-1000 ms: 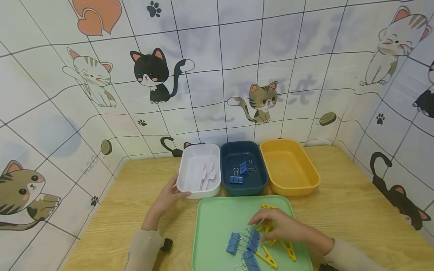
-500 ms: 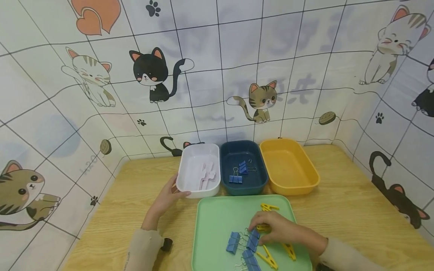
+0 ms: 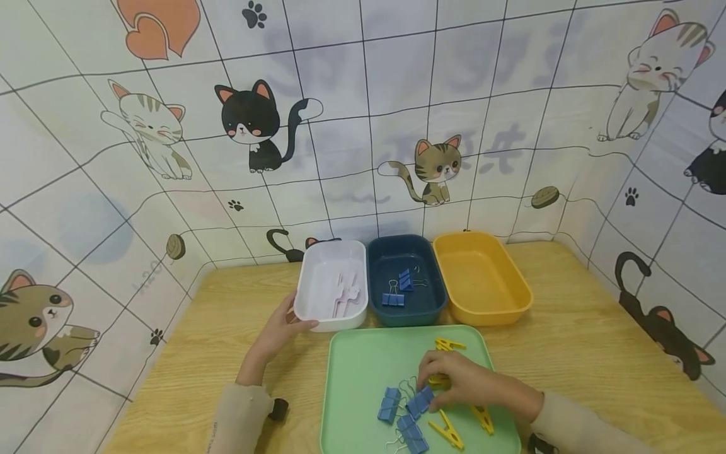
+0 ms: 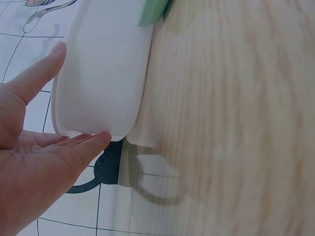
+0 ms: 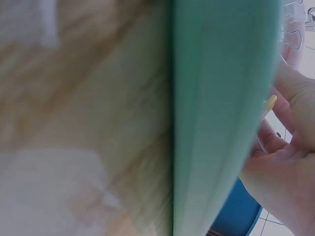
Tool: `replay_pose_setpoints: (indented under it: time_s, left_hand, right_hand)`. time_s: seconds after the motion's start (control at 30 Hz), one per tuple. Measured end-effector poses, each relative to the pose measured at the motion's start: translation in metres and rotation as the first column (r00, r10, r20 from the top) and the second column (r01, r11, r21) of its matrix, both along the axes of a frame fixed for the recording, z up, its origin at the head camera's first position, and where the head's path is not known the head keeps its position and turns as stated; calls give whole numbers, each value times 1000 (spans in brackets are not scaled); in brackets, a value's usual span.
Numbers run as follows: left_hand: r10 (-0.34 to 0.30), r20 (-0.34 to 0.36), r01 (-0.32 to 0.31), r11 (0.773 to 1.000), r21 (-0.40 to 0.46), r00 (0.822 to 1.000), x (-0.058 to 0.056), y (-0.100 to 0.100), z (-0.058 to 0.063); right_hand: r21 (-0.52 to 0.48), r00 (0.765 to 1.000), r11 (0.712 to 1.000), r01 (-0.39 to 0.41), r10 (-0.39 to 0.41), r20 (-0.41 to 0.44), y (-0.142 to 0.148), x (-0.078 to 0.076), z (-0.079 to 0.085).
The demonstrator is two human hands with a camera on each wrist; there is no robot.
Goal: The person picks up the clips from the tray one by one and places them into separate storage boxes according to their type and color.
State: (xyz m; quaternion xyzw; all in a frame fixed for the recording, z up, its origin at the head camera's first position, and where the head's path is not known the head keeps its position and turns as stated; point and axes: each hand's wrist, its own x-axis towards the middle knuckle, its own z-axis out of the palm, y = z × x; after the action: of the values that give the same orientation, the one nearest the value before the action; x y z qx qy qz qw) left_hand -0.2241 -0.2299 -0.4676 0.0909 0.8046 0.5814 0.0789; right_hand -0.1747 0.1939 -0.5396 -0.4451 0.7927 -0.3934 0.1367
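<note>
In the head view my left hand [image 3: 278, 328] rests on the near left corner of a white bin [image 3: 329, 325]. Its thumb lies along the front and its straight fingers touch the side, as the left wrist view also shows. Two pale pink plastic forks [image 3: 346, 294] lie inside that bin. Over a green tray [image 3: 354, 366], my right hand [image 3: 467, 381] pinches a blue binder clip [image 3: 420, 402] between thumb and finger. Two other binder clips [image 3: 389, 405] lie close by. Several yellow clothespins [image 3: 448, 430] lie around and partly beneath the hand.
A dark blue bin [image 3: 408, 315] with two blue binder clips [image 3: 393, 299] stands beside the white one. To its right is a yellow bin [image 3: 484, 284]. All stand on a wooden table [image 3: 578, 315] against a cat-patterned wall covering.
My right fingers have closed on the binder clip, which has turned and shifted slightly left. The neighbouring front clip has moved a little too. My left hand stays on the white bin.
</note>
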Motion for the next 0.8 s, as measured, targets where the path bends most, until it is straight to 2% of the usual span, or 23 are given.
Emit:
replay_pose_setpoints:
  time_s: [0.17,0.43,0.53,0.57,0.67,0.8]
  left_hand:
    - [1,2,-1,1000,16,1000,0,0,0]
    - [-8,8,8,999,34,1000,0,0,-2]
    - [-2,10,1,1000,28,1000,0,0,-1]
    - [2,10,-2,1000,26,1000,0,0,-1]
    - [5,11,-6,1000,19,1000,1,0,0]
    - [7,11,-7,1000,15,1000,1,0,0]
  right_hand:
    - [29,999,1000,3,-2,-32,1,-4,-6]
    - [-50,993,998,-40,34,-112,3,-5,-11]
    - [-79,993,996,-31,22,-113,0,0,3]
    - [-92,997,996,-15,7,-81,0,3,9]
    - [-78,999,997,29,-31,-28,-6,16,41]
    - [-46,997,996,73,-74,-15,-11,27,70]
